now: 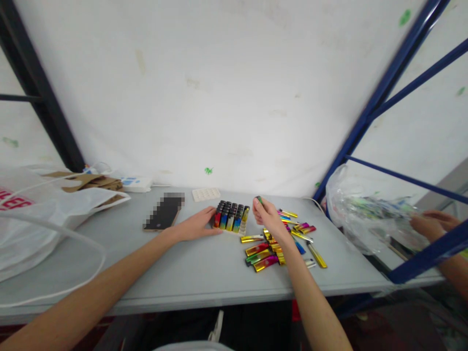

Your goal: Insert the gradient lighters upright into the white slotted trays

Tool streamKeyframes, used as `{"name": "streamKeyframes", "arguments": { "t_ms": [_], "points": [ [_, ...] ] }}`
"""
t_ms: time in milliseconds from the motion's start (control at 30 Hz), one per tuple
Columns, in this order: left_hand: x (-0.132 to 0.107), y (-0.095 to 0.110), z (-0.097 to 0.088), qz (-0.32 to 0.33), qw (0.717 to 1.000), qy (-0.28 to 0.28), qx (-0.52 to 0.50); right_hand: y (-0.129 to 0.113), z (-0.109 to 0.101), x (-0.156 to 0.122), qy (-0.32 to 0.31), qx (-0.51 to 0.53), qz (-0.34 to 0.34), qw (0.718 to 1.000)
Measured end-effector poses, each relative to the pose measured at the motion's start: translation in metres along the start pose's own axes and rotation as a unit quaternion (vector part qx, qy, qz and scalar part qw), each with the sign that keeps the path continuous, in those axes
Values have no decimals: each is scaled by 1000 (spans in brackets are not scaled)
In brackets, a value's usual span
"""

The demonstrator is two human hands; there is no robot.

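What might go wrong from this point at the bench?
The right hand hides most of what looks like a lighter, so it might slip. The right forearm crosses the loose lighters in this view and could knock some. If the left hand shifts, the tray beside it might move.

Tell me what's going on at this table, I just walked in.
Someone is handling lighters. Their left hand is spread at the left side of a tray with lighters standing in rows and a few open slots at its near right corner. Their right hand is closed around what looks like a lighter, held just right of the tray. Loose lighters lie scattered around and below the right forearm. A phone lies to the left.
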State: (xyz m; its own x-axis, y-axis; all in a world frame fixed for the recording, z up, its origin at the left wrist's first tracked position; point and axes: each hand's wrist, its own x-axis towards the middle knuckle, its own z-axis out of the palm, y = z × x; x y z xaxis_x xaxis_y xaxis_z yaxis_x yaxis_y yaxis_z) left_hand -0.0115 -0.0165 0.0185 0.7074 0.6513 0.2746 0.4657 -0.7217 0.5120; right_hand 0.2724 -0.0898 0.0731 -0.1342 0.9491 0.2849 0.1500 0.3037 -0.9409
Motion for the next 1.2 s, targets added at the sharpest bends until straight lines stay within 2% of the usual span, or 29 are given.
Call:
{"name": "streamKeyframes", "arguments": {
  "t_ms": [200,500,767,933,1000,1100,1200],
  "points": [
    [1,-1,1,7,1000,5,2,8,3,0,105,-191,-55,974],
    [0,1,-1,8,1000,2,-1,8,5,0,143,-265,-67,951],
    [1,-2,1,11,1000,5,-3,6,-3,-1,56,-286,-71,954],
    [1,-3,2,8,1000,0,-1,6,-13,2,41,-391,-137,909],
    [1,-4,2,13,1000,0,-1,7,-16,2,12,-418,-118,901],
    [1,-5,2,18,1000,2,-5,10,-18,3,-39,-413,-86,906],
    [1,-3,1,15,1000,2,-9,13,-18,4,-52,-421,-73,902]
  ]
}}
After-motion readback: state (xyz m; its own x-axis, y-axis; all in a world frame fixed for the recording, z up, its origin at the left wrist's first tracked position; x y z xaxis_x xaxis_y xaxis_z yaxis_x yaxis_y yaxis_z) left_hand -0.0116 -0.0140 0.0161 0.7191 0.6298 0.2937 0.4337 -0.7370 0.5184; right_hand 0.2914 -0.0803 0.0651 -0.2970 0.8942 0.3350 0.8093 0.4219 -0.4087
